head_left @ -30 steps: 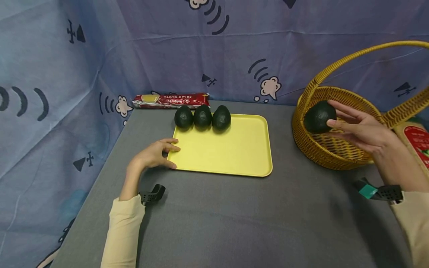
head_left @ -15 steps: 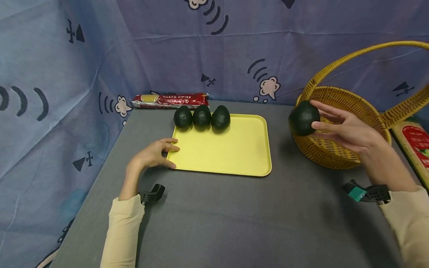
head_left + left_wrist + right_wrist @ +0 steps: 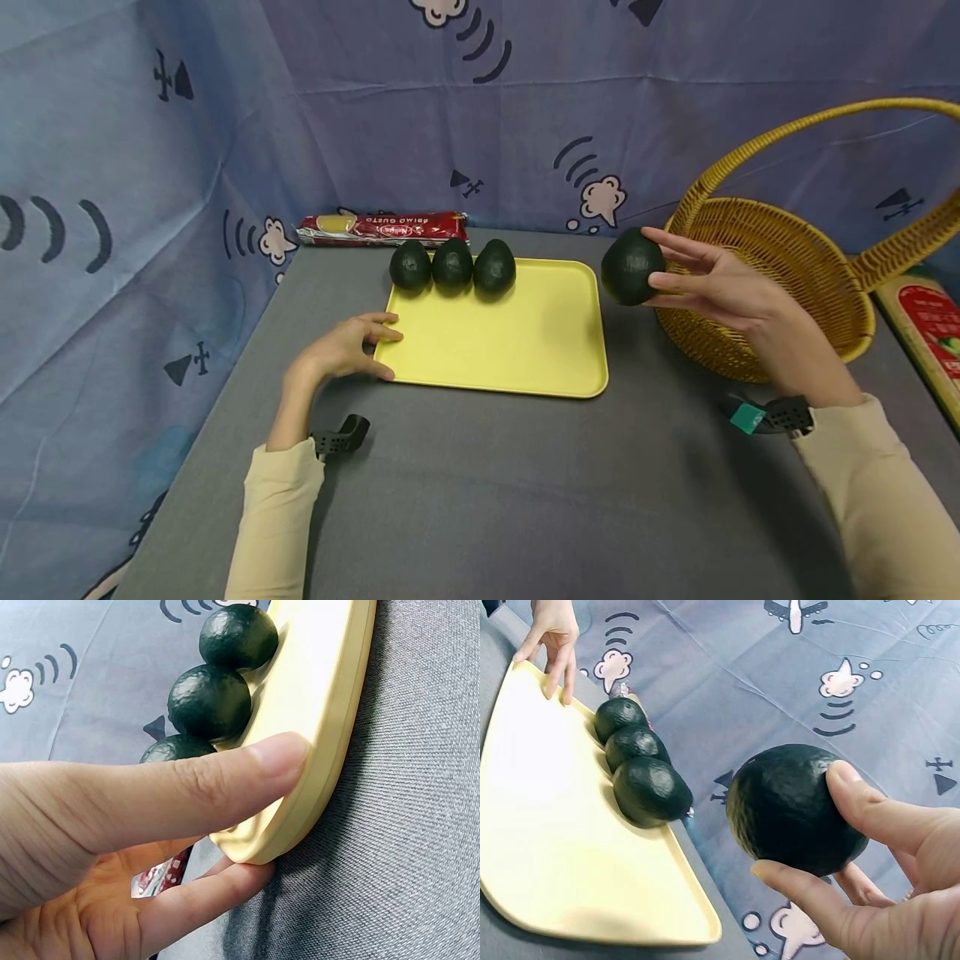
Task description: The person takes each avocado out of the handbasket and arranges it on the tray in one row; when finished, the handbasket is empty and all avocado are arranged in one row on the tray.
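My right hand (image 3: 727, 287) grips a dark green avocado (image 3: 628, 268) between thumb and fingers. It is held up off the table, just past the right edge of a yellow tray (image 3: 495, 346). Three more avocados stand side by side along the tray's back left: a left one (image 3: 410, 267), a middle one (image 3: 452, 267) and a right one (image 3: 495, 270). At the tray's near left corner, my left hand (image 3: 337, 347) holds the rim; the left wrist view shows the thumb (image 3: 225, 780) over one edge and fingers against the other side.
Right of the tray stands a yellow wicker basket (image 3: 847, 321) with a tall handle. A packet with a red label (image 3: 926, 321) lies beyond it at the far right. Behind the avocados is a red packet (image 3: 405, 227). A patterned blue cloth (image 3: 525, 125) hangs along the back and left.
My right hand has carried the avocado leftward, from over the basket to near the tray's right edge. The left hand, the tray and the three avocados on it stay in place.
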### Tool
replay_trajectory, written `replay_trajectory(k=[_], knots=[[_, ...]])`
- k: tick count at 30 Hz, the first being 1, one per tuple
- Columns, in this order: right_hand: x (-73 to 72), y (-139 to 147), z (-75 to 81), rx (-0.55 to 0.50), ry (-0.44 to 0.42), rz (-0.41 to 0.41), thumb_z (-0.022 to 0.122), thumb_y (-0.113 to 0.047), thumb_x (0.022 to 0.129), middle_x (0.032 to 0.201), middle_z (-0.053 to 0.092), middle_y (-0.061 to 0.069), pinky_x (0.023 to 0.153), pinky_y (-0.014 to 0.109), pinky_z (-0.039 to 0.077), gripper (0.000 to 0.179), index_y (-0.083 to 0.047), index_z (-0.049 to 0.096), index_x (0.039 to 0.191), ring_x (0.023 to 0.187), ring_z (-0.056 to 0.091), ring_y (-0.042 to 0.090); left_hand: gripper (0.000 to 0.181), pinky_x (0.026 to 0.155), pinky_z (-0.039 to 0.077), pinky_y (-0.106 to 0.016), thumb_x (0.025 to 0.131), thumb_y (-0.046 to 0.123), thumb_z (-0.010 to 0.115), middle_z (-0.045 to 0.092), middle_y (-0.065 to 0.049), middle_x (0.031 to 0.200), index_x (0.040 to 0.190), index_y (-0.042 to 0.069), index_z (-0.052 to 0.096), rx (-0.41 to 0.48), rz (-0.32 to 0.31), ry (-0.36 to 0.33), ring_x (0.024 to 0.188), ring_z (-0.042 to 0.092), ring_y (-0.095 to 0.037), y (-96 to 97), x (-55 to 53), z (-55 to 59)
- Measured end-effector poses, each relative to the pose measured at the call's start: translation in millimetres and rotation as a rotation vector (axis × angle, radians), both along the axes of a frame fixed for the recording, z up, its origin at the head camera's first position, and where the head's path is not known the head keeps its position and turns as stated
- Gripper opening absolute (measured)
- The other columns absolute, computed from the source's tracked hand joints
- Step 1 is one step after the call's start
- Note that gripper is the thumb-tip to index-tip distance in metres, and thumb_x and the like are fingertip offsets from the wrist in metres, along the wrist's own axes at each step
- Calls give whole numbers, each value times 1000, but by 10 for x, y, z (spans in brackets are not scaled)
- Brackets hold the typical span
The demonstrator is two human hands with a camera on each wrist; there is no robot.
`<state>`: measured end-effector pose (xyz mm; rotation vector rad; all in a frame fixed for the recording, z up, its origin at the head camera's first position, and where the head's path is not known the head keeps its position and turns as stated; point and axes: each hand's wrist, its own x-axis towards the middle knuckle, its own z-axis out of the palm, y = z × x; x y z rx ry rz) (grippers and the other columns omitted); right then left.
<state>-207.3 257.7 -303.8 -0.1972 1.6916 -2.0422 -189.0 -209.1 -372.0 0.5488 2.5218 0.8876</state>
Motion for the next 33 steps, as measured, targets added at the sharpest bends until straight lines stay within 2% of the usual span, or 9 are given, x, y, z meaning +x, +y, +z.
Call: replay_trajectory(k=[5,10,13,16,18,21,26,29,33], knots=[[-66,-216,-16,-3,-21,33,54,13,90,129,43,7,82,41,55,57,-28,63,128,106,63,20,59,102,39,-49,75,9,81,37,-21,147,127,-9,58,5,-1,-2,123,48,-40,-4,-2,-5],[-157,-413,-71,9,-53,41,57,12,89,145,27,13,85,42,54,57,-29,62,129,107,61,18,59,102,39,-49,75,9,81,37,-21,147,127,-9,57,5,-1,-3,124,47,-40,-10,1,3],[-245,-523,-157,67,-50,41,56,11,90,153,15,16,91,47,49,60,-28,56,136,107,60,17,59,103,38,-49,75,9,81,38,-21,147,127,-9,58,1,-2,4,125,46,-40,-9,3,10],[-352,-620,-279,108,-46,54,54,12,91,156,11,17,97,52,41,64,-22,45,145,108,59,17,59,104,37,-49,75,9,81,38,-21,146,126,-8,58,-3,-3,11,126,46,-39,-5,2,5],[-423,-667,-375,117,-37,69,53,12,92,156,13,16,98,51,41,65,-17,39,148,108,59,17,59,104,38,-49,75,9,81,38,-21,146,126,-8,58,-6,-6,14,126,45,-39,-3,-1,-4],[-524,-696,-529,122,-7,94,53,12,92,155,20,15,95,45,46,65,-12,34,150,107,61,16,59,103,38,-49,75,10,81,38,-21,146,127,-8,58,-8,-13,21,127,45,-39,-5,-3,-19],[-639,-692,-753,129,36,109,54,11,92,146,37,12,90,38,51,64,-11,35,149,108,61,14,60,104,37,-48,75,10,82,38,-20,147,127,-7,58,-11,-14,24,129,43,-38,-4,-14,-33],[-671,-714,-846,140,36,120,55,9,92,146,38,11,91,38,50,64,-12,35,149,114,58,15,60,104,37,-48,75,9,82,38,-20,147,127,-7,58,-9,-6,19,129,43,-37,-4,-13,-23],[-679,-740,-895,202,65,111,60,2,91,150,36,14,91,33,51,64,-16,38,149,127,49,24,59,105,36,-49,75,10,82,38,-19,147,127,-7,58,-8,0,13,130,41,-38,-12,-15,-15]])
